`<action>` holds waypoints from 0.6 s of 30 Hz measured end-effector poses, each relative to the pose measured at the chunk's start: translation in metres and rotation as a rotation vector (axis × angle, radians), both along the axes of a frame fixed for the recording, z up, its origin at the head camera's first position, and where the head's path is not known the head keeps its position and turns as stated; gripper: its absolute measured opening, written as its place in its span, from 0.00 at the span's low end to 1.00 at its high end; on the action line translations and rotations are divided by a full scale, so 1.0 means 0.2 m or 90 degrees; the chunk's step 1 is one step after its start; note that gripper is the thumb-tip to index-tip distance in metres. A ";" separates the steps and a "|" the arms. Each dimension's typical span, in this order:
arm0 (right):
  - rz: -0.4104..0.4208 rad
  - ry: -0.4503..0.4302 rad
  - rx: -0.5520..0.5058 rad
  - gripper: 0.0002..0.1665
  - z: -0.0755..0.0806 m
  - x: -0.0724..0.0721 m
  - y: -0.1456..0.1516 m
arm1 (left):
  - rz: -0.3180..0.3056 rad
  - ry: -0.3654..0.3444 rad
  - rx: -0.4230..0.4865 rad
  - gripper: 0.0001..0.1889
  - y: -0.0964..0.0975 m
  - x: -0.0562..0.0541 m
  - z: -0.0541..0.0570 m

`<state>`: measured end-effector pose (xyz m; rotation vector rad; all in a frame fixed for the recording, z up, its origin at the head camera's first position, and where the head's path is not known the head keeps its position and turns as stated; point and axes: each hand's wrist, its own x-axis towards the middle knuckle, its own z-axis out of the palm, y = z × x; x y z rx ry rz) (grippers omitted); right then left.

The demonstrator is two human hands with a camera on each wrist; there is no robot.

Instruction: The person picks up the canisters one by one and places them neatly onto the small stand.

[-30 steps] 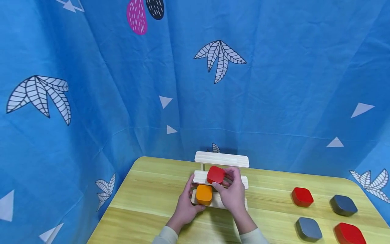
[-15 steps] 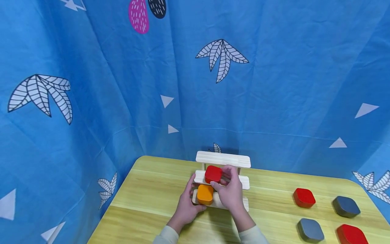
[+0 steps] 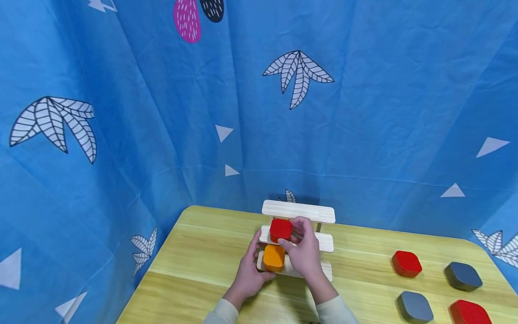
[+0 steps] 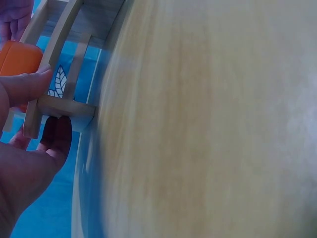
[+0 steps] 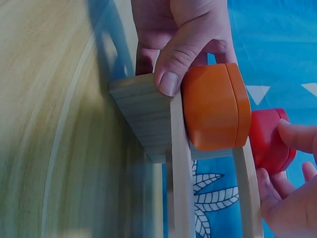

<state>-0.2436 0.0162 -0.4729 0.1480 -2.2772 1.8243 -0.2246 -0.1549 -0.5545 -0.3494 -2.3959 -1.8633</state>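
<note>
No text, label, brand, number or sign can be read in any of the three views. The only printed marks are plain pictures on the blue cloth (image 3: 384,112) that hangs behind the far edge and along the left edge of the surface (image 3: 194,252): outlined leaves (image 3: 300,81), pale triangles (image 3: 490,146), and, high up, a pink drop (image 3: 188,21) and a dark drop (image 3: 212,9) flecked with white strokes.
</note>
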 end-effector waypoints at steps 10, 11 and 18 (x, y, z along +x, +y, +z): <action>0.011 0.004 0.002 0.36 0.01 -0.01 -0.01 | -0.005 0.010 0.002 0.66 0.00 0.00 -0.01; 0.011 0.006 0.004 0.36 0.01 -0.01 -0.01 | -0.005 0.010 0.002 0.65 0.00 0.00 0.00; 0.004 0.022 0.009 0.36 0.00 -0.01 -0.03 | 0.008 -0.009 -0.008 0.65 0.00 0.00 0.01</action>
